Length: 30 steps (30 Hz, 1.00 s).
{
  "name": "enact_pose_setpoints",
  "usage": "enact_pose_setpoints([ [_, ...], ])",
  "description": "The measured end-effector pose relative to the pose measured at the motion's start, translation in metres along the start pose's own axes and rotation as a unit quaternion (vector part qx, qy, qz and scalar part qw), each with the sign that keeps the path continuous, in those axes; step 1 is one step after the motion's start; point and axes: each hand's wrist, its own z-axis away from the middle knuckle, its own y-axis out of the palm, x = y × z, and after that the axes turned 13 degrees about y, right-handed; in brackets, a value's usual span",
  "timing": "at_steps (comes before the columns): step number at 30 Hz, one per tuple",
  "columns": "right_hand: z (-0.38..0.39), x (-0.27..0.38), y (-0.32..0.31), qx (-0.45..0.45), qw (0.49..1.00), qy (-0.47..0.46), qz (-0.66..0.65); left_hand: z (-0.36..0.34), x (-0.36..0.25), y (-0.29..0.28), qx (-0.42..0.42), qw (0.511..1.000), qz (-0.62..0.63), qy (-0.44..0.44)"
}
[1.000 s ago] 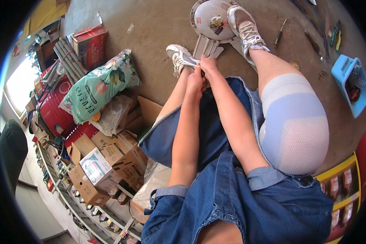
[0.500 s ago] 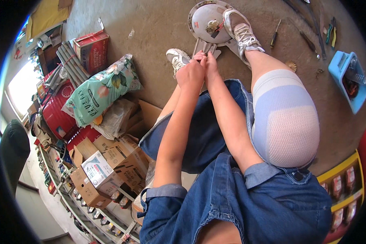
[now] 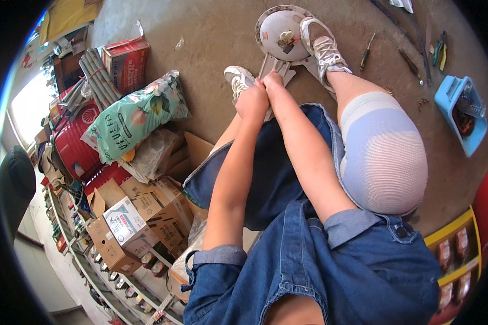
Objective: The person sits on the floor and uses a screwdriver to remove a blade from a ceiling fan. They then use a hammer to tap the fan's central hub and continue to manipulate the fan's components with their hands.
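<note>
My left hand [image 3: 252,102] and my right hand [image 3: 273,80] are closed and pressed together between my lower legs. Whatever they grip is hidden by the fingers. Just beneath them lies a pale metal bracket [image 3: 268,64] with straight arms, which joins a round whitish metal disc [image 3: 277,47]. A small brass-coloured hub with a bit of red sits at the disc's middle. My right shoe [image 3: 321,46] rests against the disc's right edge, and my left shoe [image 3: 237,80] stands left of the bracket.
On the floor at right lie a screwdriver [image 3: 367,51], another slim handled tool [image 3: 410,64], pliers [image 3: 443,51] and a blue plastic bin [image 3: 451,105]. A green flowered bag [image 3: 141,116], a red drum [image 3: 81,141] and cardboard boxes [image 3: 154,203] are piled at left. A yellow rack [image 3: 444,233] stands lower right.
Both hands have come slightly back toward me and down from the bracket. A dark bit seen at the fingertips before is now hidden. The disc appears slightly lower and further right.
</note>
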Motion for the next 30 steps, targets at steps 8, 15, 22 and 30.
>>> enact_pose_setpoints([
  [8, 0.045, -0.021, -0.028, 0.317, 0.893, 0.098, -0.305, -0.048, 0.058, 0.048, -0.01, 0.985, 0.167, -0.035],
  [15, 0.065, -0.04, -0.009, 0.396, 0.85, 0.081, -0.338, -0.06, 0.086, 0.078, -0.055, 0.96, 0.267, -0.062],
  [22, 0.031, 0.001, -0.028, 0.428, 0.828, 0.163, -0.324, -0.004, 0.016, -0.003, 0.012, 0.995, 0.035, 0.091],
  [30, 0.008, -0.014, -0.041, 0.512, 0.812, 0.083, -0.267, -0.048, 0.027, 0.053, -0.058, 0.862, 0.5, -0.069],
])
